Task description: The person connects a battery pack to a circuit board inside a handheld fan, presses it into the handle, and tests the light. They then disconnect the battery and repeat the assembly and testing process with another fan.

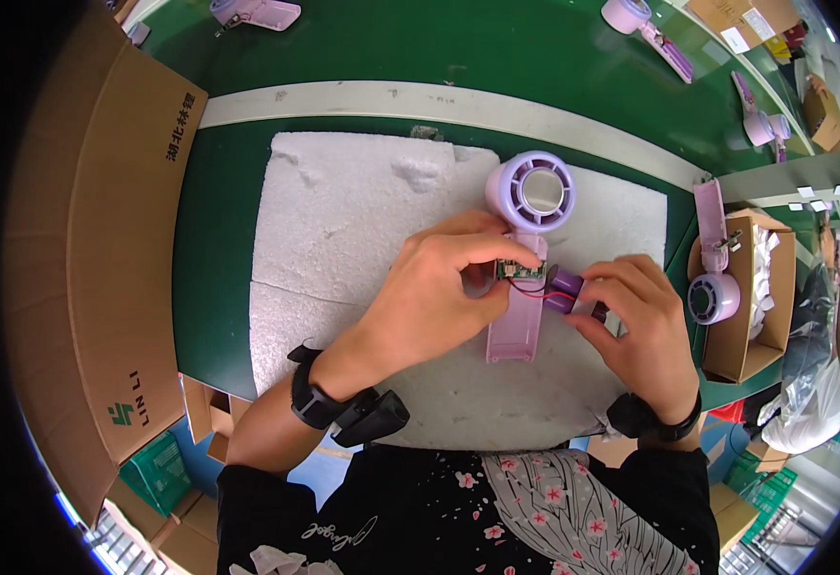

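Note:
A lilac handheld fan [506,192] lies on a white foam sheet [343,220], its round head away from me and its pink handle shell [513,335] open toward me. My left hand [444,283] is closed around the upper handle from the left, its fingertips at a small green circuit board [524,271] there. Just right of the handle, my right hand [641,311] pinches a pair of purple battery cells [562,287]. Red and black wires [545,293] run between board and cells. The cells' right end is partly hidden by my fingers.
A tall cardboard box [123,249] stands on the left. On the right, another fan [714,297] leans beside a small carton [756,316] of white pieces. Beyond a pale rail [362,99], several fan parts lie on the green surface [497,48]. A person [813,402] is at far right.

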